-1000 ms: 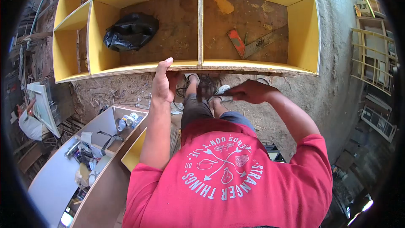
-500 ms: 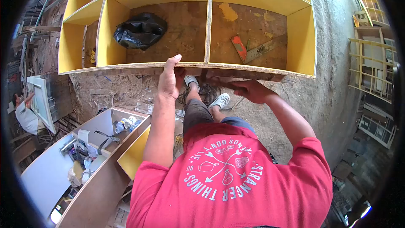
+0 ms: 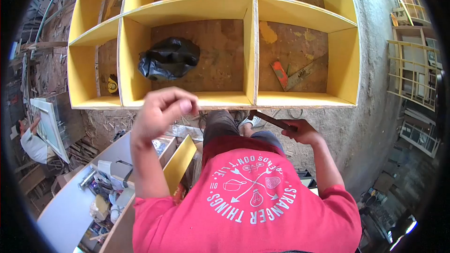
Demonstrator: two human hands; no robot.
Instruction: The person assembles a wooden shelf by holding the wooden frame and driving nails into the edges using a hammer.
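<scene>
My right hand (image 3: 303, 131) is wrapped round the handle of a hammer (image 3: 274, 121), whose head is near the front edge of the yellow shelf unit (image 3: 304, 100). My left hand (image 3: 161, 110) is raised at that edge, left of the middle, its fingers curled and the thumb against them; whether it holds something small is hidden. Beyond it a black plastic bag (image 3: 169, 58) lies in a compartment. A square with an orange handle (image 3: 280, 74) rests in the compartment to the right. In the left compartment sits a yellow tape measure (image 3: 112, 84).
An open box (image 3: 112, 236) with bottles and tools stands at the lower left, beside a yellow board (image 3: 179, 161). At the far left a co-worker (image 3: 33, 145) handles a white frame (image 3: 50, 126). Window frames (image 3: 415, 68) lean at the right.
My left hand has left its upright hold at the edge and curled its fingers, further left. The hammer has come into clearer view. More of the shelf shows, including the tape measure.
</scene>
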